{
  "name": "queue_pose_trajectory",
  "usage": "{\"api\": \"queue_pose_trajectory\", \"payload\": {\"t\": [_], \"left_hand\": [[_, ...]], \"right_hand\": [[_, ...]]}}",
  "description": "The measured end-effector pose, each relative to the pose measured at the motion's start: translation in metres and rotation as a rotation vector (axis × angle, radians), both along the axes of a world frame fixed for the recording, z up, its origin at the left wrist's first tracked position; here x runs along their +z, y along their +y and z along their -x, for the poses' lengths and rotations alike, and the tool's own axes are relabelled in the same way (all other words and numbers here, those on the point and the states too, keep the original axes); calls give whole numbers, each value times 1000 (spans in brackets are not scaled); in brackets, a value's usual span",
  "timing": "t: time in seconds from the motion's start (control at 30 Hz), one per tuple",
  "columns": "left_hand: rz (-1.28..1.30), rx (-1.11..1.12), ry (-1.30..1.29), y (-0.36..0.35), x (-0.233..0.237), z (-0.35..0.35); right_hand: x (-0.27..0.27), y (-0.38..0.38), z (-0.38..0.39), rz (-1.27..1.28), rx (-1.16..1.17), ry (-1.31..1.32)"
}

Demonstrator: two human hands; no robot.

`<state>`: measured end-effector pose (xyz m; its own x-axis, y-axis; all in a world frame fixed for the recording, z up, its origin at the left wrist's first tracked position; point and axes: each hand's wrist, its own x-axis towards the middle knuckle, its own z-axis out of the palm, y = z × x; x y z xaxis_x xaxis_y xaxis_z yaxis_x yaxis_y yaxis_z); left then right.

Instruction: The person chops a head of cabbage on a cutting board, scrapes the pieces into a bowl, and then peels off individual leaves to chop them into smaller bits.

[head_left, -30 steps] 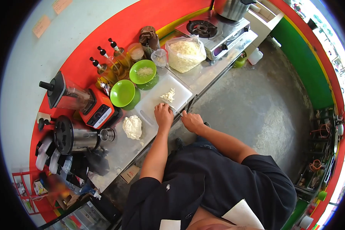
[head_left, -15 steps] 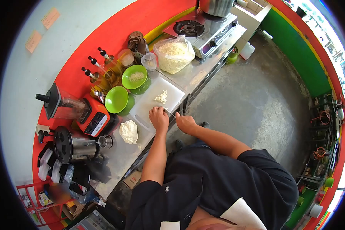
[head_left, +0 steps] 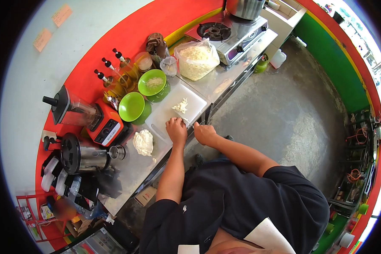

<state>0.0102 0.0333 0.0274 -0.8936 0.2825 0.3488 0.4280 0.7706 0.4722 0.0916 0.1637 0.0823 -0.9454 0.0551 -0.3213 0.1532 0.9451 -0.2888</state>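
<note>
My right hand [head_left: 205, 133] is closed round the handle of a knife [head_left: 188, 122], whose thin blade points toward my left hand at the cutting board's near edge. My left hand [head_left: 176, 129] presses down on the white cutting board [head_left: 161, 115] with its fingers curled under; whatever lies beneath them is hidden. Just beyond the fingers is a small pile of pale, thin-cut strips [head_left: 180, 106]. A larger whitish lump [head_left: 143, 142] rests on the metal counter, left of the board.
Two green bowls [head_left: 131, 106] stand behind the board, the farther one holding pale shreds. A clear bag of pale shreds [head_left: 197, 62] sits near the gas stove [head_left: 237, 36]. Pump bottles [head_left: 114, 84], an orange blender [head_left: 108, 127] and a steel appliance [head_left: 89, 160] line the counter [head_left: 133, 173].
The view has shifted slightly, so the counter items appear a little to the right. Both hands keep nearly the same places at the board, and the knife's blade shows less now.
</note>
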Motion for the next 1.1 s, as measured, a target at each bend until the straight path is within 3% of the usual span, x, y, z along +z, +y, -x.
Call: {"api": "queue_pose_trajectory", "payload": {"t": [0.57,0.8,0.9,1.1], "left_hand": [[-60,18,31,-2,-5,2],[-77,-2,54,-5,-4,1],[-130,20,61,-4,-7,-1],[-208,-2,132,-9,-16,-2]], "right_hand": [[-21,-3,-8,65,-36,-14],[-2,-2,4,46,-32,-63],[-21,-4,0,93,-68,-78],[-3,4,14,10,32,-36]]}}
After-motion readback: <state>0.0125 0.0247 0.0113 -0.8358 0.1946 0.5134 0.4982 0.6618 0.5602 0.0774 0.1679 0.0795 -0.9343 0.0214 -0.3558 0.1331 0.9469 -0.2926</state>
